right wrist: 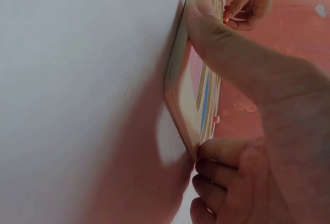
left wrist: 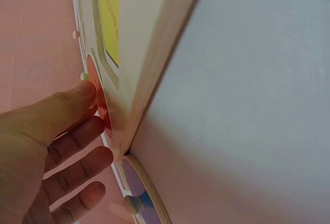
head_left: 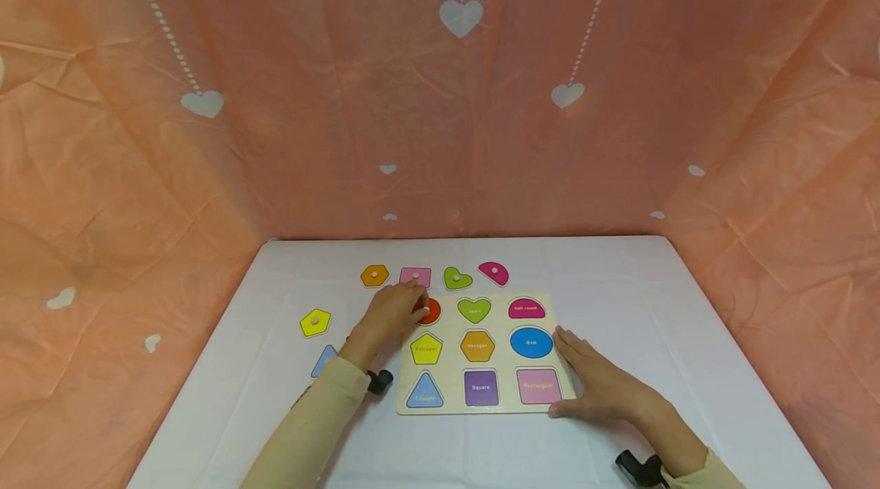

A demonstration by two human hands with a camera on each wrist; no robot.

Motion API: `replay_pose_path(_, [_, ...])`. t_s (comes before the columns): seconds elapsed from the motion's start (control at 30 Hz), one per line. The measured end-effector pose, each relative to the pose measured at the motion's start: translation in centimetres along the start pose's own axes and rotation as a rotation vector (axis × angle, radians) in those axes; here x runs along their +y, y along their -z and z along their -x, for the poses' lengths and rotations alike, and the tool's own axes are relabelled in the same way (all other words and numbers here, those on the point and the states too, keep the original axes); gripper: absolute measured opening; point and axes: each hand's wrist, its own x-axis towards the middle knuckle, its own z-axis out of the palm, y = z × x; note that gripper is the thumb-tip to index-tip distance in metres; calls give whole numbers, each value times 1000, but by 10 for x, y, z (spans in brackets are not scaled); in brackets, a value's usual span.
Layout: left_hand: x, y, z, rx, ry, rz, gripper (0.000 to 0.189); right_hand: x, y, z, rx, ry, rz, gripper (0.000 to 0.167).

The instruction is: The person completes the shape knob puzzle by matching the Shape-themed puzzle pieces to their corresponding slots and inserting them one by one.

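A cream wooden shape puzzle board (head_left: 447,405) with coloured, labelled shapes lies on the white table. My left hand (head_left: 395,313) is over its far left corner, thumb and index finger pinching the small knob of a red circle piece (left wrist: 101,92) at the red circle spot; the fingers partly cover it. At the board's near right corner, my right hand (head_left: 605,382) rests with fingers spread along the right edge and the thumb (right wrist: 206,20) on the near edge. Beyond the board lie a pink rectangle piece (head_left: 415,274), an orange hexagon piece (head_left: 374,276), a green heart piece (head_left: 457,280) and a magenta half-round piece (head_left: 495,273).
Left of the board lie a yellow pentagon piece (head_left: 315,323) and a blue triangle piece (head_left: 325,361), the latter partly behind the left arm. A purple knobbed piece (left wrist: 133,177) shows beside the board in the left wrist view. Orange cloth (head_left: 440,130) with hearts surrounds the table.
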Motion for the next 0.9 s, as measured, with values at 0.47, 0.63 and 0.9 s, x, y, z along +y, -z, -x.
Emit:
replay_pose_path(0.47, [1, 1, -1, -19, 15, 3, 27, 2, 0, -1, 4, 4, 11, 129])
replay_pose_path(0.63, [0, 1, -2, -31, 23, 10, 28, 1, 0, -1, -1, 3, 10, 129])
replay_pose_path(0.9, [1, 1, -4, -7, -8, 8, 26, 1, 0, -1, -5, 3, 4, 130])
